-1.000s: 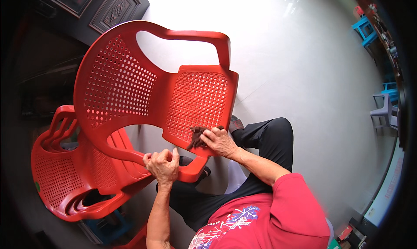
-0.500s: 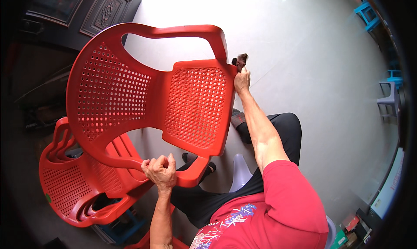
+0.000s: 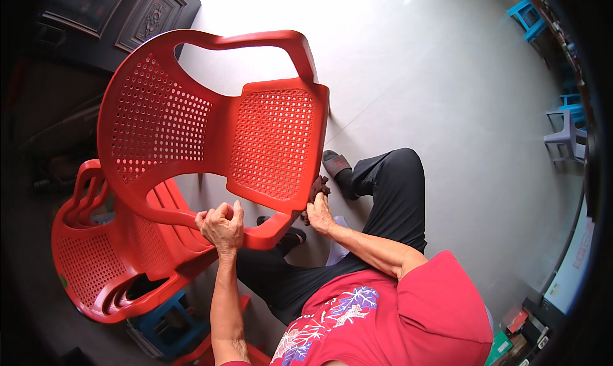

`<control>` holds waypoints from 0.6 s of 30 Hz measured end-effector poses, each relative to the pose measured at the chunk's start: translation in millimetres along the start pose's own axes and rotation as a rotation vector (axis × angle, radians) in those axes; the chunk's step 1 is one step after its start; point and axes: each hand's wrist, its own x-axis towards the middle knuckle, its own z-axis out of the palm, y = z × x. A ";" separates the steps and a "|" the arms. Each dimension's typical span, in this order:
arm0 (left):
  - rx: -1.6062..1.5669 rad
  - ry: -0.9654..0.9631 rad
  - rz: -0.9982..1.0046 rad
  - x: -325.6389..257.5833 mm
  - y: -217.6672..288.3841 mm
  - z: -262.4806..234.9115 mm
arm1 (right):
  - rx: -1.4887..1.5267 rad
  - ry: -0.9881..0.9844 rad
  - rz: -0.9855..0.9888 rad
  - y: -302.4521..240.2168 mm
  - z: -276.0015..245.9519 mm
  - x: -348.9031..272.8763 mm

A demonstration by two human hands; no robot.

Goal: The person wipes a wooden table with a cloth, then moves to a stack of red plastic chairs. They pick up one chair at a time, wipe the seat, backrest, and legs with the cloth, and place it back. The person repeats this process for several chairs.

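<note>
A red plastic armchair point(image 3: 271, 142) with a perforated seat and back is tilted in front of me, its backrest toward the left. My left hand point(image 3: 221, 227) is closed around the nearer armrest. Beside the seat's front edge, close to its near corner, my right hand point(image 3: 320, 214) holds a crumpled dark brown cloth point(image 3: 318, 188) against the chair. Parts of the cloth are hidden by my fingers and the chair edge. To the left, behind the armchair, lies a nested stack of similar red chairs point(image 3: 185, 225).
A blue stool point(image 3: 167, 324) is under the stacked chairs. A dark carved door point(image 3: 121, 21) stands at the far left. Along the right side are a blue stool point(image 3: 527, 16) and a grey stool point(image 3: 564, 136). My legs point(image 3: 396, 187) are spread below the armchair.
My right hand and the cloth have moved along the seat's front edge, from the far corner toward me. My left hand keeps its grip on the armrest; the armchair has shifted slightly in view.
</note>
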 end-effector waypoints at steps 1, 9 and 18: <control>0.003 0.003 0.005 0.0 -0.8 1.7 | -0.130 0.049 -0.134 1.1 5.1 -10.5; -0.005 0.031 0.019 -2.6 -4.2 1.4 | -0.876 0.236 -0.961 -16.7 -30.1 -4.0; -0.085 -0.014 0.015 0.1 3.0 -0.7 | -0.882 0.371 -0.793 -74.2 -52.9 143.2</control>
